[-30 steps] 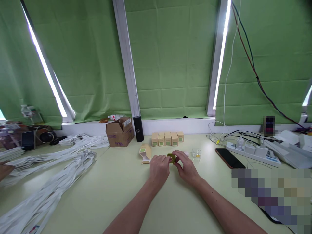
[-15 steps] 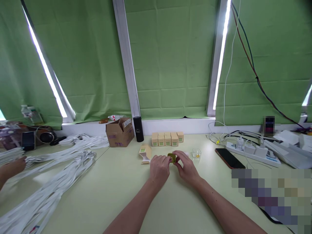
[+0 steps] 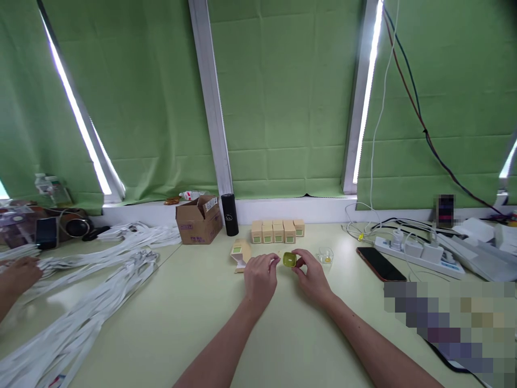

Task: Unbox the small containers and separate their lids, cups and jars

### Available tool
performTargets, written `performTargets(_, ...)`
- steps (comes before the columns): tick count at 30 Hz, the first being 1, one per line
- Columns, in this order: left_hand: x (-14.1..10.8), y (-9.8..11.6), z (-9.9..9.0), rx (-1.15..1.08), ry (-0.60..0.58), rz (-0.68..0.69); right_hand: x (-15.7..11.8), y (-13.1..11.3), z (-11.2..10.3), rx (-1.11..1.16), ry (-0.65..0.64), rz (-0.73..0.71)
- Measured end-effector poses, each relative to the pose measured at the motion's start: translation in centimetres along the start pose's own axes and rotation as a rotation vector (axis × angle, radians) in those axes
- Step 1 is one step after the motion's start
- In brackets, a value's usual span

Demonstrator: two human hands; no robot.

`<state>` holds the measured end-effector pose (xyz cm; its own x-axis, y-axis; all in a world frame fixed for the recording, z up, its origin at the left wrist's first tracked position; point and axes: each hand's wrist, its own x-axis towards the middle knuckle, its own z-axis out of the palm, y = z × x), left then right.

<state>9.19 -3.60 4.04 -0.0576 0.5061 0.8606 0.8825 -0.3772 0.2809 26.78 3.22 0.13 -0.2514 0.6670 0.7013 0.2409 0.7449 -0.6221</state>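
A small square green cup tilts toward me above the table, its hollow inside showing. My right hand pinches it by the right edge between thumb and fingers. Just left of it, my left hand is closed in a pinch; a tiny pale bit seems to show at its fingertips, too small to name. Behind my left hand, an opened kraft paper box lies with its flap out. A small clear plastic container with something yellow in it stands beyond my right hand.
Several small kraft boxes stand in a row at the back, near a black cylinder and a cardboard carton. White straps spread at left, by another person's hand. A phone and power strip lie right.
My left hand has come away from the green cup, moving slightly left. The cup, still in my right hand, has turned so its open inside faces me. The other person's hand has shifted.
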Motion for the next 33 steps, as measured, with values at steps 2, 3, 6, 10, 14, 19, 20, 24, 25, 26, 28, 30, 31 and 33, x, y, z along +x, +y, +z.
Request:
performTargets(2,0.3,-0.6,0.1,-0.094,0.046,-0.233,0.0,0.2,0.7,0.016,-0.007,0.042)
performTargets(3,0.4,-1.0,0.2,-0.146,0.058,-0.348,0.1,0.2,1.2,0.017,-0.016,0.058)
performTargets(6,0.8,-2.1,0.4,-0.285,0.076,-0.581,0.7,0.3,2.9,-0.011,-0.054,0.087)
performTargets(10,0.9,-3.1,0.5,-0.314,0.088,-0.641,2.2,0.6,6.2,-0.052,-0.050,0.111)
performTargets(14,0.8,-3.5,0.6,-0.294,0.086,-0.641,3.8,1.0,9.5,-0.107,-0.044,0.137)
performTargets(19,0.6,-3.7,0.5,-0.237,0.057,-0.614,4.3,1.0,11.1,-0.150,-0.060,0.131)
performTargets(20,0.6,-3.7,0.5,-0.222,0.050,-0.606,4.1,0.9,10.9,-0.153,-0.063,0.130)
performTargets(24,0.2,-3.4,0.5,-0.162,0.013,-0.547,2.2,0.4,8.3,-0.148,-0.104,0.104)
performTargets(25,0.1,-3.2,0.5,-0.128,-0.002,-0.502,1.4,0.1,7.2,-0.142,-0.126,0.086)
performTargets(26,0.1,-3.1,0.6,-0.077,-0.022,-0.441,0.6,-0.1,6.0,-0.136,-0.150,0.066)
performTargets(28,0.2,-2.8,0.9,0.041,-0.084,-0.301,-1.0,-0.8,3.6,-0.126,-0.195,0.026)
performTargets(30,0.5,-2.4,1.3,0.118,-0.154,-0.205,-2.4,-1.5,1.5,-0.147,-0.259,-0.043)
performTargets(31,0.7,-2.3,1.5,0.135,-0.189,-0.178,-2.9,-1.9,0.6,-0.176,-0.287,-0.065)
performTargets(33,1.2,-2.1,2.0,0.150,-0.257,-0.147,-3.4,-2.5,-0.4,-0.233,-0.322,-0.068)
